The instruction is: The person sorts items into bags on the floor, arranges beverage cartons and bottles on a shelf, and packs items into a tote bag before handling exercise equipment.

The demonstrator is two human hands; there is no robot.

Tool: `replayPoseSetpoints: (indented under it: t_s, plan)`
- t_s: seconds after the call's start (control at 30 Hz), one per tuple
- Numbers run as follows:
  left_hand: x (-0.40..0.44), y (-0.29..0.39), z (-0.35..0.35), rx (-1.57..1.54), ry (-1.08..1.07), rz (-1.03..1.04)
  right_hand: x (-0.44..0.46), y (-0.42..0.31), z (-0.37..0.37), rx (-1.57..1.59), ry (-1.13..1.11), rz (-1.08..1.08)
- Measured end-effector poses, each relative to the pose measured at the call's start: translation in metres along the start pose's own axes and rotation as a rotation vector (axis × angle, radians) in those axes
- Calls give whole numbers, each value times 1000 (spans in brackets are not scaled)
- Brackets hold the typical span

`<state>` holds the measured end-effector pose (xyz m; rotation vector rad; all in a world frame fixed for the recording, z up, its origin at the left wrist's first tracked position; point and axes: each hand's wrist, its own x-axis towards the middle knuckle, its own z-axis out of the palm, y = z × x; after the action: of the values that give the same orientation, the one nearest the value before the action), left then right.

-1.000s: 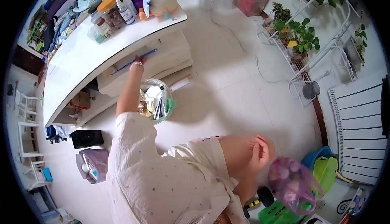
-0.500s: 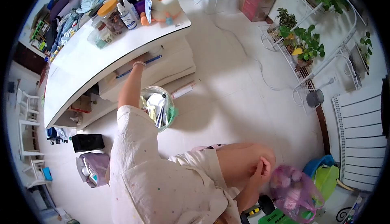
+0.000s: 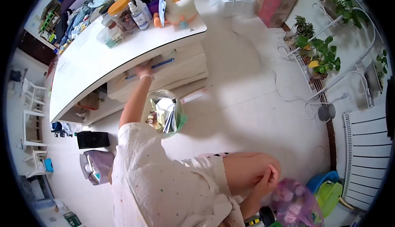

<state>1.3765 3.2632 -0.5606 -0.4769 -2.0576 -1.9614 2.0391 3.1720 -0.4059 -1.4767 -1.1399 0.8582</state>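
Observation:
My left hand [image 3: 144,68] reaches into the open drawer [image 3: 187,68] under the white tabletop, a beaded bracelet on its wrist. A long blue strip [image 3: 163,63] lies along the drawer, passing beside the hand. The fingers are partly hidden inside, and anything they hold cannot be made out. Below that forearm stands a lined waste bin [image 3: 180,124] with papers and wrappers in it. My right hand [image 3: 267,179] rests at my bent knee, fingers loosely curled and nothing visible in them. Close to it is a pink plastic bag [image 3: 295,202].
On the white table [image 3: 88,64] stand an orange-lidded jar [image 3: 121,13], a spray bottle [image 3: 139,17] and a rounded cream object [image 3: 181,7]. A black box [image 3: 93,140] and a purple bag [image 3: 101,164] are on the floor at left. A plant rack [image 3: 310,68] stands at right.
The view has shifted, with the table and bin appearing farther right. My left hand has moved from the blue strip deeper into the drawer. My right hand stays by the knee.

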Motion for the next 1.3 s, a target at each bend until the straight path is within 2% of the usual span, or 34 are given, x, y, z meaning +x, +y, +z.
replayPoseSetpoints:
  t_s: [0.03,0.07,0.1,0.17,0.2,0.27,0.3,0.37,0.4,0.47,0.53,0.6,0.63,0.7,0.8,0.9,1.03,1.1,1.13,1.2,1.27,1.3]
  plan:
    - [-46,112,-16,431,35,6,3,-2,5,-107,44,-186]
    - [-63,139,-29,438,37,5,4,-3,7,-212,88,-376]
    - [-73,154,-38,382,1,-16,2,0,5,-212,82,-376]
    - [-90,167,-54,355,-13,-84,-3,8,-1,-77,6,-93]
    - [-99,169,-62,357,-6,-84,-4,6,0,-75,-1,-95]
    - [-117,178,-73,281,-42,87,-5,1,5,-8,-10,-34]
    - [-124,187,-75,279,-39,91,-5,-3,8,-3,-9,-36]
    - [-129,233,-77,166,-122,242,-7,-9,12,14,9,-62]
    - [-123,252,-76,165,-120,242,-8,-10,11,15,9,-64]
    - [-101,287,-65,352,-43,280,-8,-11,10,-1,1,-62]
    - [-66,303,-49,397,-3,315,-8,-10,7,-5,-9,-66]
    - [-29,302,-34,516,-27,142,-9,-6,5,-11,-14,-69]
    - [-16,297,-28,509,-26,143,-9,-4,4,-22,0,-75]
    - [1,281,-16,759,-11,46,-9,-1,3,-25,23,-88]
    - [8,266,-12,694,-23,-8,-9,7,-2,2,1,4]
    - [20,245,-11,711,63,9,-9,18,-2,1,39,-70]
    - [10,258,-13,770,121,13,-12,16,3,-22,52,-91]
    - [-10,267,-24,663,211,148,-11,18,4,-15,71,-108]
    - [-22,266,-35,667,214,146,-10,18,3,-28,53,-121]
    - [-51,255,-65,520,268,378,-11,12,3,-41,21,-135]
    - [-78,218,-86,569,87,157,-13,-4,7,-1,2,-60]
    - [-89,191,-94,631,114,137,-14,-8,9,-1,-9,-56]
